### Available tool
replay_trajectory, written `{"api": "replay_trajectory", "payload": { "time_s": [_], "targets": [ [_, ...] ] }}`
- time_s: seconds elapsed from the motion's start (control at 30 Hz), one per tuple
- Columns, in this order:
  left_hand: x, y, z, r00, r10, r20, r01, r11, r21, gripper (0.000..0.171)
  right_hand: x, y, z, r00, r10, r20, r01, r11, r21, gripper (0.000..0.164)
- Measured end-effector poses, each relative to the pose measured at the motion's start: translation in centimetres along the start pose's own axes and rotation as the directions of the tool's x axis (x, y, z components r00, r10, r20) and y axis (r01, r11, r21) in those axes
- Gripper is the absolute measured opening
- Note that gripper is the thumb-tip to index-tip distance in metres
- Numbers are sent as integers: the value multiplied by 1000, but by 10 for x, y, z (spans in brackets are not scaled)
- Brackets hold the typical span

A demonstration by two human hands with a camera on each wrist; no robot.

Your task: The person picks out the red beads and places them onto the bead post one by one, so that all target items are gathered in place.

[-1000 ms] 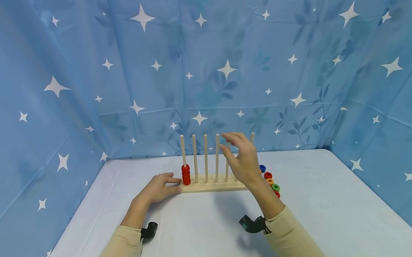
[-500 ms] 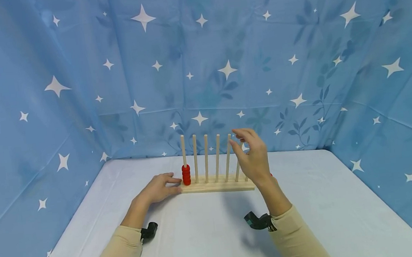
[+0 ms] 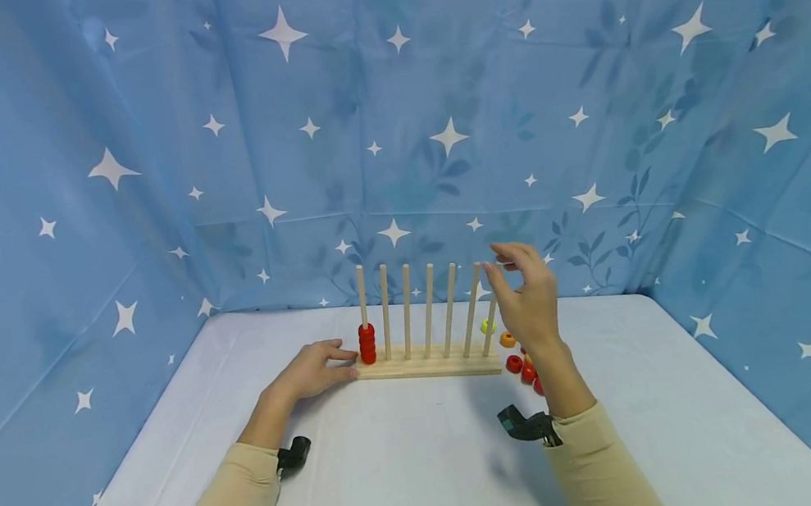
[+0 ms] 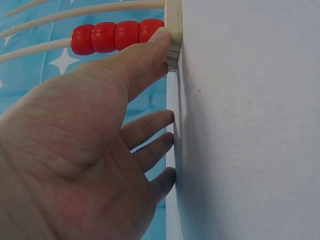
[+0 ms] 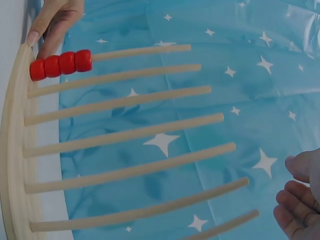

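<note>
A pale wooden bead rack (image 3: pixel 428 370) with a row of upright pegs stands on the table. Stacked on its leftmost peg are several red beads (image 3: pixel 367 345); the other pegs are bare. My left hand (image 3: pixel 314 371) holds the left end of the base between thumb and index finger. In the left wrist view, the remaining fingers (image 4: pixel 155 150) of that hand reach down to the tabletop. My right hand (image 3: pixel 531 297) is raised beside the tips of the rightmost pegs (image 5: pixel 240 184), fingers loosely bent, nothing visible in them.
Loose beads lie right of the rack, partly hidden by the right forearm: a yellow-green bead (image 3: pixel 488 325), an orange bead (image 3: pixel 507 340) and several red ones, including a red bead (image 3: pixel 514 364). A white cloth (image 3: pixel 412 458) covers the table; a blue starry curtain (image 3: pixel 392 122) hangs behind.
My right hand has moved to the right along the peg tops, from the middle pegs to the last ones. The left hand, rack and stacked red beads stay put.
</note>
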State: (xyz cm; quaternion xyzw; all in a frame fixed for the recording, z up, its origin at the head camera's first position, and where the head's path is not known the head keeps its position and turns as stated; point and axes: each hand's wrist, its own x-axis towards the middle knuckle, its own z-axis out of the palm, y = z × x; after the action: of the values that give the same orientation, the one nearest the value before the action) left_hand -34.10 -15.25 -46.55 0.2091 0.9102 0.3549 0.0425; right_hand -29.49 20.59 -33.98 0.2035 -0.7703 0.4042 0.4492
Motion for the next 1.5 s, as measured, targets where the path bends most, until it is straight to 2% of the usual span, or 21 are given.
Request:
{"api": "replay_trajectory", "payload": {
  "time_s": [0.17, 0.53, 0.9, 1.07, 1.3, 1.4, 1.5],
  "targets": [
    [0, 0, 0, 1000, 2, 3, -2, 1000, -10, 41, 2, 8, -8, 1000, 8, -26, -9, 1000, -30, 29],
    [0, -1, 0, 1000, 26, 10, -26, 1000, 9, 42, 2, 27, -24, 991, 124, -58, -127, 990, -56, 30],
    [0, 0, -1, 1000, 11, 6, -11, 1000, -1, 41, -6, 51, -30, 979, 202, -9, -202, 973, -110, 31],
    [0, 0, -1, 1000, 8, 3, -8, 1000, -5, 41, -10, 57, -34, 973, 227, 45, -219, 966, -137, 29],
    [0, -1, 0, 1000, 6, 5, -6, 1000, -11, 42, -19, 68, -42, 959, 237, 158, -200, 956, -215, 28],
    [0, -1, 0, 1000, 3, 10, -3, 1000, -7, 42, -22, 74, -46, 945, 234, 227, -183, 957, -223, 31],
    [1, -1, 0, 1000, 1, 10, -1, 1000, -5, 42, -24, 79, -51, 918, 246, 311, -181, 958, -224, 33]
  ]
}}
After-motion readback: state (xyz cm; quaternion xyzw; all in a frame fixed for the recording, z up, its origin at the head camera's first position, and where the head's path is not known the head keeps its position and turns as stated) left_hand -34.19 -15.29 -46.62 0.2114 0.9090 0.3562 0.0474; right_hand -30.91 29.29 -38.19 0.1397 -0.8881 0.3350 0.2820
